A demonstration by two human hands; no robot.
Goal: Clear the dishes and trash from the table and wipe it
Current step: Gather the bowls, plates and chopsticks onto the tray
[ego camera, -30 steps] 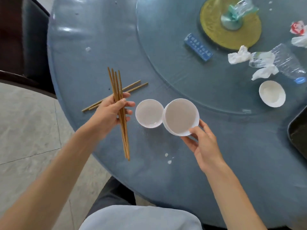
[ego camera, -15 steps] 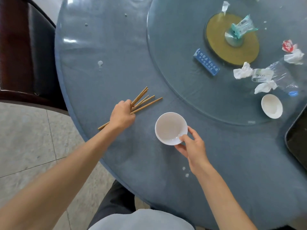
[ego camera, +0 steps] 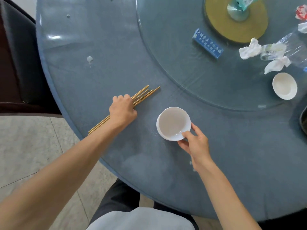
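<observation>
**Both hands engaged: chopsticks gathered at left, bowls held at right**

Left hand (ego camera: 122, 109): fingers curled down over a bundle of chopsticks (ego camera: 144, 95) lying flat on the round blue table (ego camera: 103, 47). The sticks run diagonally under the palm, tips projecting beyond the knuckles toward the table's centre, butt ends extending back past the wrist to the table edge. Whether the sticks are lifted clear of the surface cannot be determined.

Right hand (ego camera: 194, 143): thumb over the near rim and fingers round the outer wall of a white bowl (ego camera: 173, 123). A second rim line shows just below the first on its left side, which suggests nested bowls. The bowl sits just beyond the fingertips, near the chopstick hand but apart from it.

Beyond the right hand, on the glass turntable (ego camera: 174, 52): another white bowl (ego camera: 284, 85), crumpled tissues (ego camera: 250, 50), a clear plastic bottle (ego camera: 292, 45) on its side, and a blue card holder (ego camera: 208, 43). A white spill spot (ego camera: 89, 59) lies beyond the left hand.
</observation>
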